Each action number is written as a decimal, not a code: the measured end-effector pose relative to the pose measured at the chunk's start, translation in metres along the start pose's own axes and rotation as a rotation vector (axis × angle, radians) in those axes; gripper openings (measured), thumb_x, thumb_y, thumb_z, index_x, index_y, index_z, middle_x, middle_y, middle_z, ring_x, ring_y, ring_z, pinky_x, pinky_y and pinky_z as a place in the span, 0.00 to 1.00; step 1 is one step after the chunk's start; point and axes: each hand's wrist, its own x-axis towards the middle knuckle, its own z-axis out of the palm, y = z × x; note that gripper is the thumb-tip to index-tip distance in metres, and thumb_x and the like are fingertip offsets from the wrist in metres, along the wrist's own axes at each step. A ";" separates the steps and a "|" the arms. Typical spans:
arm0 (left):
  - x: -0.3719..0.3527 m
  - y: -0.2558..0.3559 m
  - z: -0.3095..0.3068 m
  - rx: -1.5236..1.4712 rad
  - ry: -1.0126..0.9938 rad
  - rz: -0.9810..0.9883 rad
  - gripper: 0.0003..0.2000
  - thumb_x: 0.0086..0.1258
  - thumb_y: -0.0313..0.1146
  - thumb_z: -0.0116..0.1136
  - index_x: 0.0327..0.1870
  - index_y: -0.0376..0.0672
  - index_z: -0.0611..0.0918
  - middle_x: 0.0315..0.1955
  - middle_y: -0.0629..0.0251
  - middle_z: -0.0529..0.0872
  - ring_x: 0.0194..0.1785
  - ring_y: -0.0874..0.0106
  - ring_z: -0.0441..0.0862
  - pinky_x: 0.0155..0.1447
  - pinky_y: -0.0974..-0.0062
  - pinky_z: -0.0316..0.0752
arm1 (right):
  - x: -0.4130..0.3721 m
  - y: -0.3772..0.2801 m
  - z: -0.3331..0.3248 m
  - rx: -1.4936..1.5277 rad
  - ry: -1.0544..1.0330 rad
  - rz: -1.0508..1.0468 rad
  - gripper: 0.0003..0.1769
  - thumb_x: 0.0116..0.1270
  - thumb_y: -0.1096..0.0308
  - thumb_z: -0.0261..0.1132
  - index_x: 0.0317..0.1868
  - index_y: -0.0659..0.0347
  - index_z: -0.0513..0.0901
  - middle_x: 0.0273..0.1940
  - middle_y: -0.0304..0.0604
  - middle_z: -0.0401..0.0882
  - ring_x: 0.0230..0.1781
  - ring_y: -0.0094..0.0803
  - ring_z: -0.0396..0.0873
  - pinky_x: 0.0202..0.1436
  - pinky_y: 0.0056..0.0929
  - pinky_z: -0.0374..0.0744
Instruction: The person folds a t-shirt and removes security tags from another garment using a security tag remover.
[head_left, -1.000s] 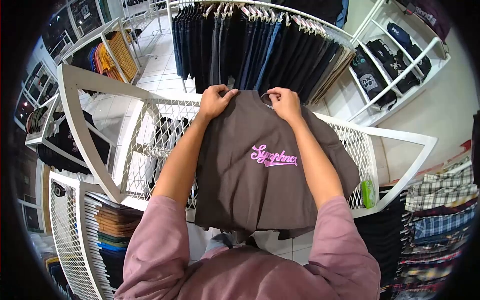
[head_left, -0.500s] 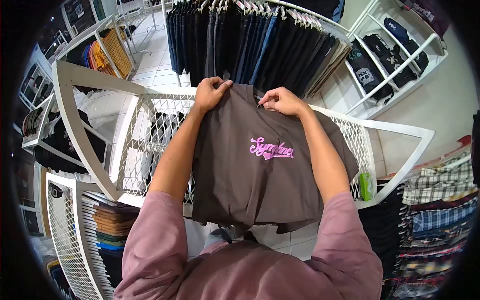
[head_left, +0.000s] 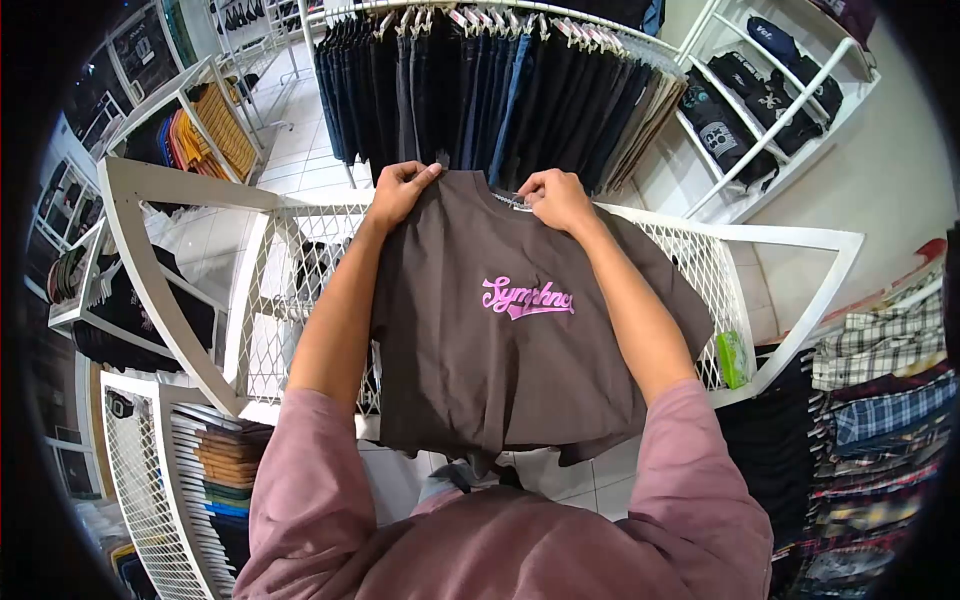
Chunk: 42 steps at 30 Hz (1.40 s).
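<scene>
A dark brown T-shirt (head_left: 450, 330) with a pink script print on the chest lies spread over a white mesh rack top, its lower hem hanging over the near edge. My left hand (head_left: 403, 192) pinches the shirt at its left shoulder, thumb against the fabric. At the right side of the neckline, my right hand (head_left: 558, 200) is closed on the collar. Between the two hands the round neck opening shows, with a strip of its inside visible.
The white mesh rack (head_left: 255, 330) has curved end frames. Dark trousers (head_left: 450, 100) hang behind it. Bags (head_left: 730, 130) sit on a right-hand shelf. Plaid shirts (head_left: 890, 420) hang at right. A small green packet (head_left: 732, 360) is at the rack's right end.
Both hands have shifted slightly left in view with the shirt. The neckline is pulled wider and flatter, showing more of its inside. The right hand still grips the collar.
</scene>
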 end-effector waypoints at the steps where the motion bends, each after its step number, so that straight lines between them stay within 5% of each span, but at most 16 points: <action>1: 0.000 0.005 -0.002 -0.026 -0.043 -0.048 0.22 0.72 0.50 0.68 0.34 0.34 0.89 0.26 0.70 0.86 0.33 0.81 0.79 0.43 0.77 0.75 | 0.003 0.004 0.003 -0.017 0.058 0.006 0.08 0.61 0.71 0.70 0.39 0.55 0.93 0.39 0.51 0.91 0.42 0.45 0.89 0.53 0.37 0.84; 4: 0.003 0.029 -0.002 0.017 -0.115 -0.140 0.25 0.68 0.55 0.70 0.37 0.35 0.90 0.28 0.65 0.88 0.36 0.76 0.84 0.47 0.75 0.78 | 0.011 0.017 0.010 -0.043 0.101 -0.047 0.09 0.59 0.71 0.69 0.39 0.55 0.93 0.37 0.52 0.90 0.41 0.46 0.89 0.53 0.38 0.84; 6: 0.006 0.051 0.006 0.430 -0.209 -0.213 0.28 0.63 0.59 0.73 0.41 0.37 0.91 0.34 0.57 0.92 0.43 0.65 0.90 0.53 0.69 0.81 | 0.007 0.011 0.007 -0.005 0.053 -0.030 0.09 0.59 0.70 0.69 0.39 0.55 0.93 0.36 0.52 0.90 0.41 0.46 0.89 0.52 0.38 0.84; 10: 0.008 0.072 0.031 0.802 -0.204 -0.064 0.30 0.59 0.59 0.74 0.46 0.37 0.91 0.43 0.49 0.92 0.53 0.53 0.89 0.58 0.60 0.82 | -0.001 0.000 -0.009 0.041 -0.055 -0.015 0.10 0.58 0.72 0.72 0.41 0.56 0.93 0.37 0.51 0.91 0.41 0.41 0.90 0.52 0.34 0.84; 12: 0.012 0.073 0.037 0.736 -0.175 -0.021 0.26 0.62 0.54 0.74 0.46 0.36 0.91 0.39 0.53 0.92 0.47 0.59 0.91 0.53 0.64 0.82 | -0.003 0.000 -0.010 0.032 -0.031 0.008 0.10 0.58 0.73 0.72 0.42 0.56 0.93 0.37 0.51 0.91 0.41 0.39 0.90 0.52 0.34 0.84; 15: 0.011 0.078 0.035 0.038 -0.224 -0.071 0.15 0.72 0.42 0.69 0.43 0.35 0.89 0.31 0.66 0.88 0.36 0.78 0.82 0.44 0.76 0.78 | -0.007 0.003 -0.011 0.052 -0.016 0.022 0.11 0.60 0.74 0.72 0.43 0.57 0.93 0.39 0.50 0.91 0.41 0.38 0.90 0.51 0.34 0.84; 20: 0.016 0.050 0.031 0.007 -0.153 -0.076 0.18 0.69 0.44 0.71 0.42 0.35 0.90 0.31 0.60 0.90 0.35 0.73 0.85 0.44 0.72 0.80 | -0.010 0.013 -0.020 0.272 -0.285 -0.046 0.13 0.63 0.75 0.70 0.48 0.62 0.91 0.44 0.45 0.92 0.46 0.31 0.88 0.53 0.31 0.83; 22: 0.015 0.043 0.033 0.168 -0.054 -0.050 0.19 0.67 0.46 0.71 0.43 0.36 0.91 0.34 0.53 0.92 0.39 0.66 0.89 0.48 0.69 0.81 | -0.008 0.019 -0.017 0.287 -0.351 -0.095 0.14 0.68 0.69 0.66 0.51 0.65 0.89 0.46 0.42 0.91 0.47 0.28 0.86 0.52 0.29 0.81; 24: 0.014 0.040 0.035 0.249 -0.025 -0.014 0.19 0.66 0.47 0.71 0.44 0.37 0.91 0.36 0.50 0.91 0.42 0.62 0.90 0.51 0.67 0.81 | -0.004 0.023 -0.012 0.405 -0.513 0.177 0.22 0.74 0.55 0.60 0.55 0.63 0.89 0.48 0.44 0.90 0.50 0.28 0.85 0.56 0.29 0.79; 25: 0.012 0.040 0.036 0.330 0.009 0.026 0.19 0.65 0.47 0.71 0.45 0.39 0.91 0.39 0.47 0.91 0.45 0.57 0.91 0.53 0.65 0.81 | -0.003 0.028 -0.005 0.320 -0.469 0.026 0.33 0.77 0.41 0.52 0.53 0.64 0.88 0.48 0.47 0.90 0.52 0.34 0.85 0.60 0.33 0.78; 30: 0.006 0.047 0.042 0.488 0.066 0.003 0.19 0.65 0.48 0.71 0.48 0.43 0.91 0.42 0.46 0.91 0.50 0.52 0.89 0.57 0.60 0.80 | -0.037 -0.009 -0.012 0.174 -0.247 0.004 0.40 0.76 0.34 0.50 0.49 0.68 0.88 0.50 0.54 0.88 0.56 0.50 0.83 0.63 0.46 0.75; 32: -0.001 0.050 0.042 0.537 0.081 -0.013 0.19 0.64 0.48 0.72 0.49 0.44 0.91 0.43 0.48 0.91 0.51 0.51 0.87 0.57 0.59 0.79 | -0.041 -0.009 -0.013 -0.208 -0.155 -0.066 0.41 0.75 0.31 0.51 0.49 0.66 0.89 0.52 0.53 0.87 0.58 0.50 0.81 0.63 0.46 0.76; 34: -0.017 0.057 0.038 0.843 0.154 0.371 0.20 0.65 0.49 0.71 0.50 0.44 0.89 0.39 0.55 0.88 0.49 0.51 0.85 0.55 0.57 0.79 | -0.060 0.009 -0.010 -0.193 0.073 -0.184 0.34 0.72 0.35 0.60 0.45 0.62 0.91 0.49 0.51 0.87 0.57 0.49 0.81 0.61 0.45 0.77; 36: -0.049 0.072 0.032 0.860 0.216 0.443 0.20 0.64 0.47 0.72 0.51 0.44 0.87 0.39 0.56 0.85 0.51 0.53 0.82 0.55 0.56 0.77 | -0.082 0.024 -0.019 -0.246 0.422 -0.255 0.24 0.67 0.43 0.68 0.44 0.56 0.91 0.49 0.48 0.85 0.56 0.45 0.81 0.60 0.44 0.78; 40: -0.165 0.142 0.015 0.600 -0.179 0.058 0.17 0.66 0.43 0.72 0.46 0.38 0.86 0.39 0.53 0.87 0.49 0.53 0.84 0.55 0.59 0.78 | -0.157 0.059 -0.051 -0.337 0.326 0.166 0.24 0.65 0.45 0.70 0.51 0.54 0.89 0.55 0.49 0.83 0.59 0.48 0.79 0.63 0.46 0.77; 42: -0.232 0.156 0.014 0.593 -0.270 0.084 0.18 0.67 0.44 0.72 0.42 0.36 0.86 0.38 0.51 0.87 0.48 0.55 0.85 0.54 0.61 0.78 | -0.191 0.078 -0.057 -0.465 0.281 0.390 0.27 0.67 0.41 0.68 0.54 0.53 0.88 0.57 0.51 0.81 0.63 0.50 0.77 0.65 0.50 0.76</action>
